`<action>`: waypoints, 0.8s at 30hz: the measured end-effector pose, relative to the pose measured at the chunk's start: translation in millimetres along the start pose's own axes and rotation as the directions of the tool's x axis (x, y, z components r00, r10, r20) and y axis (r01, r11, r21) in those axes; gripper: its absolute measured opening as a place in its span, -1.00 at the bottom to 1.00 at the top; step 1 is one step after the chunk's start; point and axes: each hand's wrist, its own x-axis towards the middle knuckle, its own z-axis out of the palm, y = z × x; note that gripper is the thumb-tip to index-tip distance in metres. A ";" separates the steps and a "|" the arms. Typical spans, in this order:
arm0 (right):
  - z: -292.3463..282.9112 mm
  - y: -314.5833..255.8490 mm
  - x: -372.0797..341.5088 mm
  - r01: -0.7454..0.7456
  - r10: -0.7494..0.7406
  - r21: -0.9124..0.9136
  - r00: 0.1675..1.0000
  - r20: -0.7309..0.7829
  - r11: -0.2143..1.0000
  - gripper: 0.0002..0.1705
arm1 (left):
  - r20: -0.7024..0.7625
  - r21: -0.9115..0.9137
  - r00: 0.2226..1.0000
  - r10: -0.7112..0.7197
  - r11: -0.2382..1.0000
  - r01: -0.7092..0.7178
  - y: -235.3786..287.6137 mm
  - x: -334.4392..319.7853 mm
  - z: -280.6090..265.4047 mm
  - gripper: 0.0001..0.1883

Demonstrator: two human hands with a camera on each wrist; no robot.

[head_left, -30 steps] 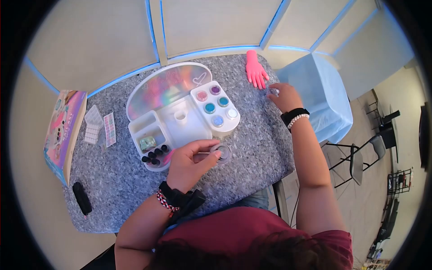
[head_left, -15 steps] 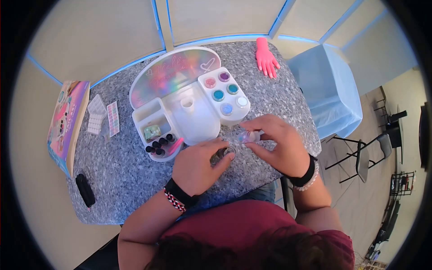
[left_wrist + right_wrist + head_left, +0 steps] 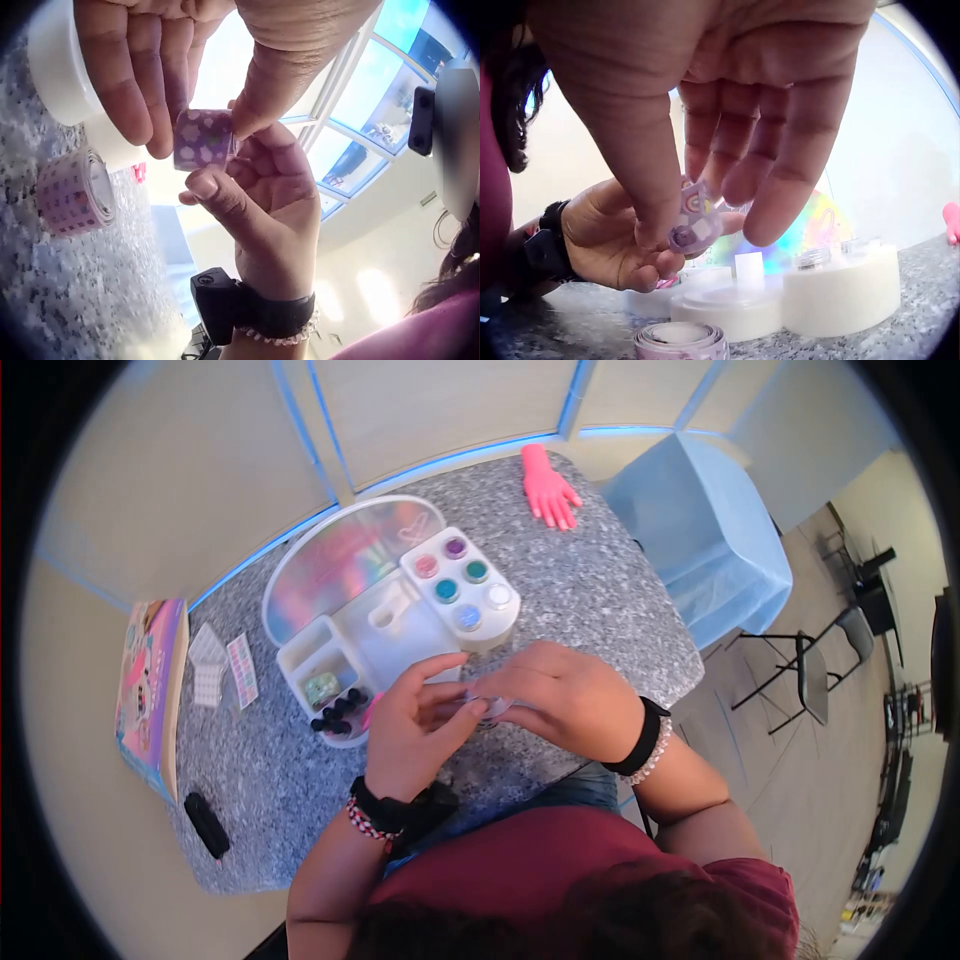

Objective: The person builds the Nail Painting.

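Both hands meet close over the table in front of the white nail-kit tray (image 3: 385, 645). Between them is a small purple roll of sticker tape (image 3: 202, 140), printed with flowers on the side seen in the left wrist view. My left hand (image 3: 415, 730) pinches it with the thumb at one edge. The right hand (image 3: 575, 700) holds it too, its thumb pressed near the roll's lower side. Rainbow prints show on the tape (image 3: 695, 201) in the right wrist view. A wider patterned tape roll (image 3: 71, 195) stands on the table beneath the hands.
The tray holds several glitter pots (image 3: 446, 591) and black-capped bottles (image 3: 340, 712). A pink practice hand (image 3: 548, 488) lies at the far edge. On the left are a colourful box (image 3: 150, 695), a sticker sheet (image 3: 242, 670), a white nail-tip case (image 3: 208, 670) and a black pouch (image 3: 206, 825).
My right hand has come from beside the practice hand toward the body, bringing the small roll to the left hand. The left hand has moved from the roll on the table onto the small one.
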 end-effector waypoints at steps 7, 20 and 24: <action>-2.3 1.3 -0.6 0.014 -0.067 -0.285 0.982 -0.179 0.958 -0.67 | 0.053 0.060 0.999 -0.008 0.998 0.004 4.9 -1.4 -6.4 -0.35; 20.4 -3.4 -4.7 0.033 -0.011 0.150 0.989 -0.145 0.988 -0.39 | 0.036 0.155 0.993 0.111 0.981 -0.115 -11.9 3.6 -1.4 -0.18; 21.5 -8.8 -4.3 0.009 0.015 0.387 0.998 -0.057 0.922 -0.20 | -0.021 0.143 0.990 0.143 0.980 -0.139 -10.4 5.3 -4.5 -0.15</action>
